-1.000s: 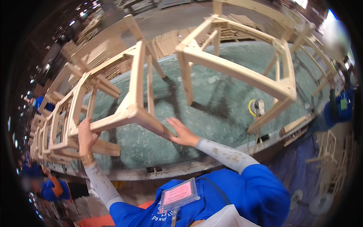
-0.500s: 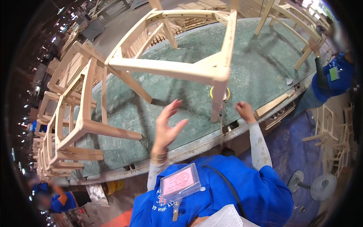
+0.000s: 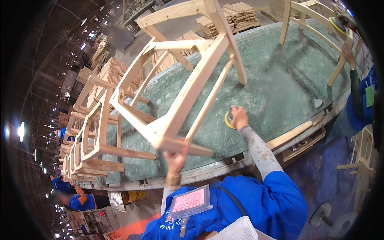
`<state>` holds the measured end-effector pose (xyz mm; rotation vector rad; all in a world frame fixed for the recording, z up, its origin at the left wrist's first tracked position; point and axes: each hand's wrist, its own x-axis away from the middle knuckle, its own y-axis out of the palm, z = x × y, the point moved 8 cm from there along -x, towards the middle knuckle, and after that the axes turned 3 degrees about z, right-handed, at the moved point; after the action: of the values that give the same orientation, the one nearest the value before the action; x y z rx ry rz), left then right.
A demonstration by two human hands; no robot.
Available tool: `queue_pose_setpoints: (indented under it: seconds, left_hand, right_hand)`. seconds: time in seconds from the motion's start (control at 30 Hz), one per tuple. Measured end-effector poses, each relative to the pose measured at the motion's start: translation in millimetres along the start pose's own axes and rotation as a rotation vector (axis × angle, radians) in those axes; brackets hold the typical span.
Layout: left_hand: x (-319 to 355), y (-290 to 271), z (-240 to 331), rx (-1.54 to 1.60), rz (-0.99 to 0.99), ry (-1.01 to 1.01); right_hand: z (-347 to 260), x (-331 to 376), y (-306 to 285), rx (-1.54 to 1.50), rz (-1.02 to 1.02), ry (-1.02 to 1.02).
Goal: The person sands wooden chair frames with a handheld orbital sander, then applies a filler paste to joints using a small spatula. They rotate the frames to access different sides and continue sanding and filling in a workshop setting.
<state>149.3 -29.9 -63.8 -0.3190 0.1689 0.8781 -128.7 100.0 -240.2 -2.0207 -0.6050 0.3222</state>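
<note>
A pale, unfinished wooden chair frame (image 3: 193, 89) stands tilted on the green-topped table (image 3: 264, 96) in front of me. My left hand (image 3: 175, 162), slightly blurred, is closed around its near leg, just below the seat corner. To the right of the chair, my right hand (image 3: 240, 118) grips a round sander with a yellow rim (image 3: 229, 119). That hand covers most of the sander, which is at the tabletop, apart from the chair.
More chair frames (image 3: 102, 132) line the table's left side. On the right, a co-worker's hand (image 3: 349, 56) steadies another chair frame (image 3: 286, 24), with a yellow-rimmed sander (image 3: 338, 25) above it. Wood stacks (image 3: 240, 18) lie beyond. A wooden strip (image 3: 292, 134) lies along the near edge.
The chair frame has turned and shifted, its backrest now in view at the top. My left hand has taken hold of its leg. My right hand has reached forward and grasped the sander.
</note>
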Motion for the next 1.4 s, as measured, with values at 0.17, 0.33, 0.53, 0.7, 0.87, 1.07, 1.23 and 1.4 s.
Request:
queue_pose_setpoints:
  seconds: [0.17,0.33,0.53,0.7,0.87,1.07,1.23,1.4]
  left_hand:
    - [4.5,-70.3,18.0,0.01,0.133,-0.096]
    - [43.9,-106.5,-56.7,-0.044,0.408,-0.064]
    - [28.6,-90.0,-62.5,-0.104,0.57,-0.086]
    - [-14.7,-140.8,20.5,0.014,0.646,-0.088]
    - [-95.4,-142.9,81.4,0.089,0.603,-0.124]
    - [-147.4,-150.5,88.0,0.054,0.539,-0.168]
    - [-166.4,-159.8,98.0,0.029,0.56,-0.159]
    - [-151.9,-173.2,82.5,0.003,0.598,-0.238]
  right_hand:
    - [116.2,-35.0,-56.4,0.101,0.146,0.223]
    - [87.9,-113.2,-128.5,-0.535,0.407,-0.088]
    - [-12.5,-152.5,-129.7,-1.056,0.089,-0.063]
    - [-73.2,-120.2,-221.1,-0.879,0.316,-0.257]
    - [-93.6,-117.3,-301.1,-0.829,0.318,-0.227]
    - [-80.9,-143.2,-285.7,-0.968,0.083,-0.356]
    - [122.1,-126.6,-180.7,-0.427,0.26,0.151]
    - [149.5,-42.1,-73.2,0.186,0.036,0.429]
